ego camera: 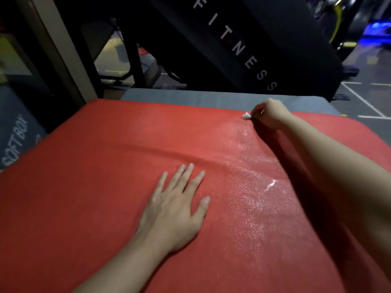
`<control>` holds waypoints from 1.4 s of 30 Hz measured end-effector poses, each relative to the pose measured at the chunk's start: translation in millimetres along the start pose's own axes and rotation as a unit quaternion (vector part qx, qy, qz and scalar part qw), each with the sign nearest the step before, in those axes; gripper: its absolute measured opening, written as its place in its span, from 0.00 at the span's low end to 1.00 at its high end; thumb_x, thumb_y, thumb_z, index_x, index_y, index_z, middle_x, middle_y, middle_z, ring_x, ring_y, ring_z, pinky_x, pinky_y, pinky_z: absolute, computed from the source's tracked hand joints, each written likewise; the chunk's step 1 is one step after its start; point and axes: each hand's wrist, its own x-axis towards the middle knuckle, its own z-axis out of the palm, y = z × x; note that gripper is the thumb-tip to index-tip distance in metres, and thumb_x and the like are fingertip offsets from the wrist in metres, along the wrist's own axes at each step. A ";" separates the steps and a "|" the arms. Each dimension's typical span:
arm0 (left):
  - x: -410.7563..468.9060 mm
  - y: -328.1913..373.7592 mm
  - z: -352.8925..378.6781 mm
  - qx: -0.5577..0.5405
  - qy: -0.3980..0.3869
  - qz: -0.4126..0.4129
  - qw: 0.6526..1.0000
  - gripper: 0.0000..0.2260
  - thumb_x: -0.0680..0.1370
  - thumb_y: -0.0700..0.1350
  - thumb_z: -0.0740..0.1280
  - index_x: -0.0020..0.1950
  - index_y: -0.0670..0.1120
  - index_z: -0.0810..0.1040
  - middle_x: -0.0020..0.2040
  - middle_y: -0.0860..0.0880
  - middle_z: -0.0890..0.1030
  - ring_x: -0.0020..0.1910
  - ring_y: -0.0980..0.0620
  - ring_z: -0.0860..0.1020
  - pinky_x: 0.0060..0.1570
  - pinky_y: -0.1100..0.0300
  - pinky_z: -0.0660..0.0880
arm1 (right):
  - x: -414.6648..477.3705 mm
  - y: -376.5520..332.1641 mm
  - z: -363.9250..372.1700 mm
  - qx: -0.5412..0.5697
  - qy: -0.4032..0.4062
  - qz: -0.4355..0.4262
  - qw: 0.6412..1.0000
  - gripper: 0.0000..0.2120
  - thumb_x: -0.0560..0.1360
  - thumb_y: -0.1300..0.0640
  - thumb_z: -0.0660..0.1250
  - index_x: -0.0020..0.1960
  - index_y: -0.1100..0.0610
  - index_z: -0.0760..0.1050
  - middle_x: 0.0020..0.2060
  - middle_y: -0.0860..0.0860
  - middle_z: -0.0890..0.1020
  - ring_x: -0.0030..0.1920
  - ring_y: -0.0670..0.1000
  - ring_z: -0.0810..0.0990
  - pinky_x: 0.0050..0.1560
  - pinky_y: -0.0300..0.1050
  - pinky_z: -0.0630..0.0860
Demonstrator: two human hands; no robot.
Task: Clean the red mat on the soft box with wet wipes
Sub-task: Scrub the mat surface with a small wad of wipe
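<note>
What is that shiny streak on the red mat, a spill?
Probably no spill: the glistening streak runs down the red mat from the wet wipe in the right hand, likely wiping moisture. Also, a low ridge crosses the mat beyond the flat left hand.

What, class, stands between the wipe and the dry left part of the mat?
Only the left hand, resting flat on the mat near its middle, beside the wet streak. The right hand pinches the wipe at the far edge. Nothing else lies on the dry part.
</note>
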 end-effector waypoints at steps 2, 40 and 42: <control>0.1 0.7 -1.6 0.001 -0.003 -0.001 1.000 0.31 0.79 0.66 0.37 0.83 0.60 0.45 0.83 0.58 0.41 0.80 0.62 0.36 0.80 0.50 0.39 | -21.2 1.5 -15.2 0.022 -0.078 -0.021 0.997 0.06 0.71 0.47 0.75 0.45 0.49 0.85 0.37 0.50 0.85 0.36 0.49 0.80 0.37 0.41 0.72; 6.7 -2.7 -0.9 -0.012 -0.020 -0.002 1.000 0.28 0.83 0.63 0.47 0.83 0.58 0.51 0.84 0.52 0.49 0.82 0.56 0.45 0.80 0.48 0.40 | -274.1 -71.7 -15.3 0.019 -0.096 -0.175 0.980 0.03 0.73 0.52 0.75 0.47 0.48 0.85 0.40 0.40 0.80 0.38 0.42 0.78 0.43 0.36 0.72; 6.5 -2.8 0.1 -0.007 -0.017 0.001 1.000 0.28 0.83 0.64 0.47 0.83 0.58 0.52 0.84 0.52 0.50 0.82 0.55 0.45 0.80 0.47 0.41 | -276.8 -70.3 -10.5 0.009 -0.061 -0.165 0.984 0.02 0.73 0.53 0.75 0.46 0.47 0.84 0.40 0.41 0.80 0.39 0.43 0.78 0.46 0.46 0.75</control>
